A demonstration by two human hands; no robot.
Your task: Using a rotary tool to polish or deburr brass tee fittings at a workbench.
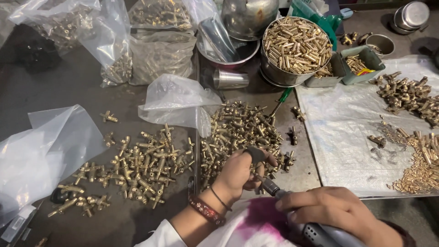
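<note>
My left hand (238, 171) is closed on a small brass valve fitting at the near edge of a heap of brass fittings (238, 130). My right hand (336, 212) grips a grey electric screwdriver (320, 233), and its bit (267, 183) points up-left into the fitting held by the left hand. A second spread of the same brass fittings (137, 167) lies to the left on the dark table. The fitting itself is mostly hidden by my fingers.
A steel bowl of brass tubes (297, 43) stands at the back, with small trays (361, 61) beside it. Plastic bags (178, 100) of parts lie left and back. A white sheet (347, 132) at right carries more brass pieces (411, 93) and small screws.
</note>
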